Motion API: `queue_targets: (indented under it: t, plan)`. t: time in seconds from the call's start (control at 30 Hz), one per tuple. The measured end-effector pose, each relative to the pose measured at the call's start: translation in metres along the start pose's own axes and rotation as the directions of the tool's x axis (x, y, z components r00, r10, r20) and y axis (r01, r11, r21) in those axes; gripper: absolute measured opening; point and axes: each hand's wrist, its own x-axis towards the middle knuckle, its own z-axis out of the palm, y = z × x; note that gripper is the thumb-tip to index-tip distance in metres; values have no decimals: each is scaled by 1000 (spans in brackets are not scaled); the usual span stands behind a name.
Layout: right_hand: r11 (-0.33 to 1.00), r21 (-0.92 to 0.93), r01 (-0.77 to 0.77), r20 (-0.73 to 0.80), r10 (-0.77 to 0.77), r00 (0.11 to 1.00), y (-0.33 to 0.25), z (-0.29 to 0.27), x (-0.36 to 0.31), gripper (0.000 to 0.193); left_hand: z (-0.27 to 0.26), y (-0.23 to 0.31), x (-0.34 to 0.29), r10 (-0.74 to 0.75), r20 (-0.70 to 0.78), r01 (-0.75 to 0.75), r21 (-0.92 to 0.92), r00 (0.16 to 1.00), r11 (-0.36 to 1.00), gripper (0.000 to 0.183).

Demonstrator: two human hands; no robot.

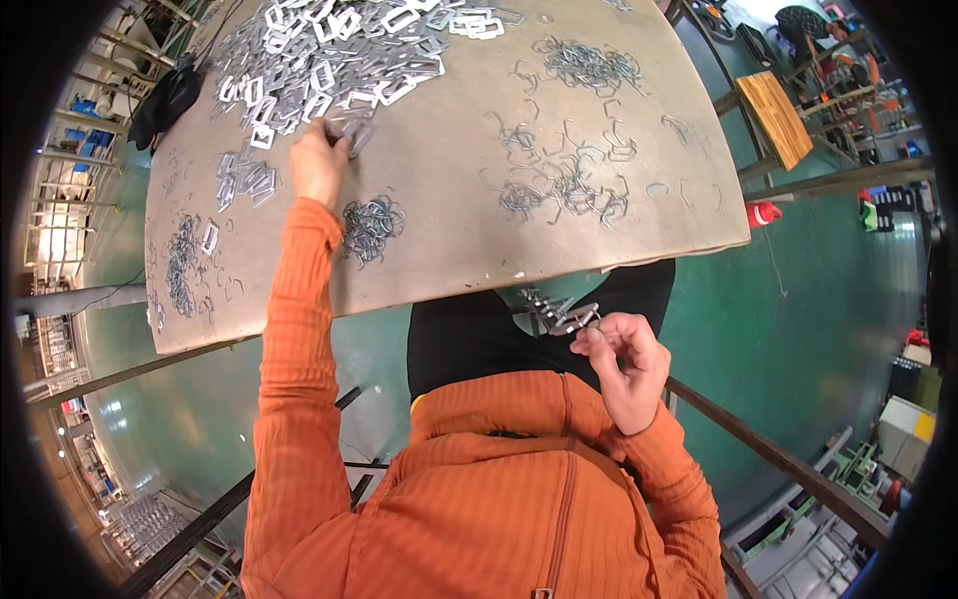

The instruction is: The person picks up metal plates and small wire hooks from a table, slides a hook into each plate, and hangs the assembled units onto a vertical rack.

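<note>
At the near edge of a heap of flat rectangular metal frames [324, 75], my left hand [317, 165] pinches one blurred metal frame [359, 135] between thumb and fingers. My right hand [631, 367] is closed above my lap, just off the table's front edge. Its thumb and fingertips grip a bent wire hook [596, 317], mostly covered by the fingers. From this hook a linked string of metal pieces [547, 311] trails to the left. A tangled pile of wire hooks [372, 228] lies beside my left wrist.
More wire hooks [574, 190] are scattered on the right of the table [439, 240], with another pile [589, 65] behind them. At the left lie a small group of frames [244, 180] and more hooks [182, 265]. A wooden stool [775, 120] stands off the right side.
</note>
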Motion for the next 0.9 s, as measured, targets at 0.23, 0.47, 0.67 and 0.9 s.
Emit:
queue_targets:
  t: [0.23, 0.47, 0.67, 0.9]
  plan:
    - [998, -40, 45, 5, -45, 999, 4, 1, 9, 9, -26, 85, -90, 41, 434, 355, -785, 900, 508, 25]
    - [988, -62, 144, 11, -144, 990, 7, 4, 14, 12, -39, 151, -164, 251, 598, 526, -796, 761, 299, 8]
    - [987, -71, 147, -22, -149, 989, 6, 3, 13, 11, -40, 158, -174, 295, 603, 529, -796, 741, 296, 8]
    - [962, -207, 177, -31, -188, 982, 13, 4, 14, 11, -47, 162, -181, 325, 590, 473, -799, 740, 372, 9]
